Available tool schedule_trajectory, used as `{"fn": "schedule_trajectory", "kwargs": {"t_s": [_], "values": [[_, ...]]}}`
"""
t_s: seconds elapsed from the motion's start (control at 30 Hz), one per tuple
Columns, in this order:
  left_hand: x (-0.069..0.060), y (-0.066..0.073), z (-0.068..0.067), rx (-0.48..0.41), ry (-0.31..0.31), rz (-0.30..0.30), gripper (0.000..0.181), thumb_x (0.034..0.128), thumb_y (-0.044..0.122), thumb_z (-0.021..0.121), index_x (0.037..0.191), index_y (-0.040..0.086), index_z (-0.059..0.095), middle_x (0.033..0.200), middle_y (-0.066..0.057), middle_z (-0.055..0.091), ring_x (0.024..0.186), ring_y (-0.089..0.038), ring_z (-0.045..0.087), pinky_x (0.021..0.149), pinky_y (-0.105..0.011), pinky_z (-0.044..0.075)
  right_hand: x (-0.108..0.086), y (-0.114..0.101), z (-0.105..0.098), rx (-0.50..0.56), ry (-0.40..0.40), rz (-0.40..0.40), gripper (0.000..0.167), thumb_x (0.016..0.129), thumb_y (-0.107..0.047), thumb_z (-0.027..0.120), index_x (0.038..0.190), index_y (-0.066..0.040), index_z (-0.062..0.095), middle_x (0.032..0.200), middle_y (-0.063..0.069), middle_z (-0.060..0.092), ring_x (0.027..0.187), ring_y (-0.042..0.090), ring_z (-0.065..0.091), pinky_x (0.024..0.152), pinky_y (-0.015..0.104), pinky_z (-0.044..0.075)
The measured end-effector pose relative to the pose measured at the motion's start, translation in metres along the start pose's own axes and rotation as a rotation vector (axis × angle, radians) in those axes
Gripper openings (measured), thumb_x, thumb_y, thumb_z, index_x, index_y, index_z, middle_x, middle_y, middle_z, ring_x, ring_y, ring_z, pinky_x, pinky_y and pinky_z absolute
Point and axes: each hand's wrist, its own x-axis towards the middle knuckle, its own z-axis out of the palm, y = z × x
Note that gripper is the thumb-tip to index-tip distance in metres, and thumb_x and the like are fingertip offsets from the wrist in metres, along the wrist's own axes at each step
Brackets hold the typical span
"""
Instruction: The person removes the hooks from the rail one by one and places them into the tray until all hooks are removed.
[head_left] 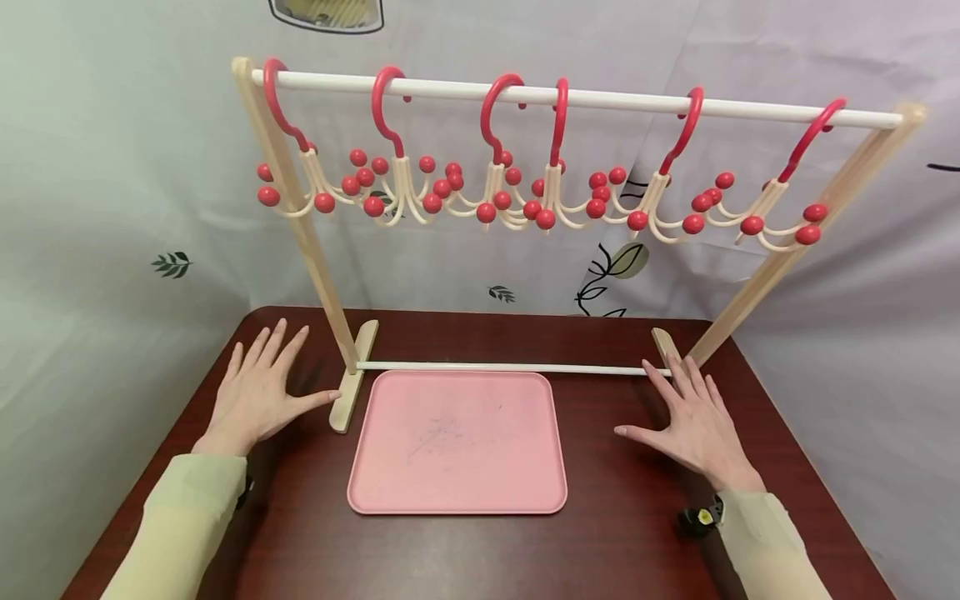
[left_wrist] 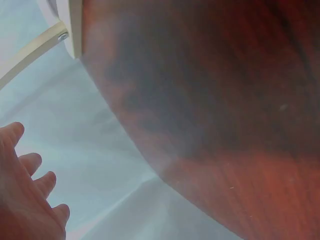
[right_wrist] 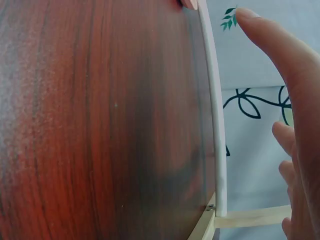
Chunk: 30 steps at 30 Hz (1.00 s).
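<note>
My left hand (head_left: pixel 258 392) is spread with straight fingers over the left side of the table, its thumb near the rack's left wooden foot (head_left: pixel 347 400). On the right, my right hand (head_left: pixel 697 425) is also spread, fingertips near the rack's right foot and the lower white rod (head_left: pixel 510 367). Neither hand holds anything. Between them lies a pink tray (head_left: pixel 457 442) with faint dark scuffs and nothing on it. Above stands a wooden rack whose white top rod (head_left: pixel 450 90) carries several red-hooked hangers (head_left: pixel 402 179) with curved wooden prongs tipped by red balls.
The dark red-brown table (head_left: pixel 450 554) has rounded back corners. A pale cloth with leaf prints (head_left: pixel 502 293) hangs behind and on both sides. The rack's slanted left post (head_left: pixel 307 242) and right post (head_left: pixel 780 267) rise beside the hands.
</note>
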Motion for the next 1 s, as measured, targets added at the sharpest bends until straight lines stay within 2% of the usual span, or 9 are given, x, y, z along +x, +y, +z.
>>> {"fn": "schedule_trajectory", "kwargs": {"t_s": [0.2, 0.4, 0.5, 0.6, 0.7, 0.77, 0.83, 0.93, 1.0], "values": [[0.012, 0.004, -0.016, -0.046, 0.068, -0.009, 0.121, 0.0724, 0.077, 0.074, 0.161, 0.008, 0.028, 0.163, -0.023, 0.025, 0.151, -0.039, 0.019, 0.122, -0.051, -0.004, 0.005, -0.004, -0.006, 0.047, 0.056, -0.034, 0.112, 0.071, -0.074, 0.078, 0.157, -0.013, 0.039, 0.169, 0.007, 0.014, 0.153, 0.036, 0.010, 0.122, 0.054, 0.005], [0.035, 0.016, -0.038, -0.155, 0.219, 0.010, 0.109, 0.0712, 0.059, 0.088, 0.153, 0.003, 0.043, 0.154, -0.023, 0.042, 0.144, -0.042, 0.034, 0.122, -0.052, 0.011, 0.016, -0.012, -0.024, 0.201, 0.112, -0.044, 0.107, 0.074, -0.057, 0.087, 0.159, -0.015, 0.037, 0.167, 0.006, 0.022, 0.152, 0.036, 0.017, 0.120, 0.057, 0.016], [0.044, 0.027, -0.048, -0.253, 0.283, -0.005, 0.100, 0.0724, 0.048, 0.092, 0.152, 0.007, 0.047, 0.152, -0.019, 0.047, 0.141, -0.040, 0.040, 0.119, -0.055, 0.022, 0.020, -0.017, -0.034, 0.300, 0.125, -0.005, 0.099, 0.076, -0.048, 0.089, 0.157, -0.017, 0.041, 0.165, 0.007, 0.027, 0.152, 0.030, 0.018, 0.116, 0.062, 0.023], [0.051, 0.038, -0.056, -0.391, 0.317, -0.061, 0.095, 0.0737, 0.038, 0.094, 0.153, 0.015, 0.048, 0.151, -0.014, 0.049, 0.137, -0.037, 0.045, 0.111, -0.059, 0.034, 0.023, -0.023, -0.045, 0.386, 0.152, 0.026, 0.089, 0.077, -0.039, 0.092, 0.152, -0.016, 0.050, 0.164, 0.003, 0.030, 0.152, 0.026, 0.021, 0.110, 0.067, 0.029], [0.059, 0.046, -0.060, -0.529, 0.341, -0.107, 0.091, 0.0738, 0.031, 0.095, 0.152, 0.021, 0.050, 0.149, -0.008, 0.053, 0.134, -0.033, 0.050, 0.107, -0.056, 0.040, 0.025, -0.030, -0.054, 0.438, 0.200, 0.029, 0.080, 0.077, -0.032, 0.093, 0.147, -0.015, 0.056, 0.161, -0.002, 0.035, 0.150, 0.024, 0.026, 0.109, 0.066, 0.031], [0.065, 0.049, -0.060, -0.609, 0.349, -0.117, 0.089, 0.0734, 0.028, 0.095, 0.151, 0.022, 0.051, 0.147, -0.004, 0.055, 0.131, -0.029, 0.054, 0.106, -0.050, 0.044, 0.025, -0.034, -0.061, 0.465, 0.240, 0.031, 0.076, 0.076, -0.028, 0.094, 0.143, -0.017, 0.060, 0.159, -0.004, 0.039, 0.148, 0.022, 0.031, 0.111, 0.060, 0.033], [0.071, 0.051, -0.060, -0.694, 0.346, -0.136, 0.088, 0.0739, 0.026, 0.095, 0.150, 0.022, 0.052, 0.144, -0.003, 0.057, 0.127, -0.028, 0.057, 0.105, -0.045, 0.047, 0.025, -0.039, -0.068, 0.486, 0.285, 0.032, 0.072, 0.075, -0.024, 0.094, 0.140, -0.021, 0.064, 0.155, -0.007, 0.044, 0.146, 0.018, 0.036, 0.113, 0.045, 0.035], [0.077, 0.053, -0.060, -0.792, 0.334, -0.181, 0.085, 0.0761, 0.026, 0.093, 0.150, 0.024, 0.052, 0.140, -0.004, 0.059, 0.121, -0.028, 0.061, 0.100, -0.041, 0.051, 0.026, -0.047, -0.083, 0.516, 0.372, 0.027, 0.068, 0.073, -0.014, 0.095, 0.134, -0.023, 0.069, 0.148, -0.007, 0.053, 0.139, 0.012, 0.045, 0.109, 0.024, 0.036], [0.080, 0.053, -0.060, -0.827, 0.327, -0.205, 0.082, 0.0774, 0.026, 0.093, 0.149, 0.023, 0.053, 0.137, -0.007, 0.061, 0.117, -0.030, 0.063, 0.096, -0.038, 0.054, 0.027, -0.052, -0.096, 0.536, 0.431, 0.018, 0.065, 0.071, -0.007, 0.095, 0.130, -0.022, 0.072, 0.143, -0.005, 0.059, 0.135, 0.011, 0.050, 0.106, 0.017, 0.035]]}}
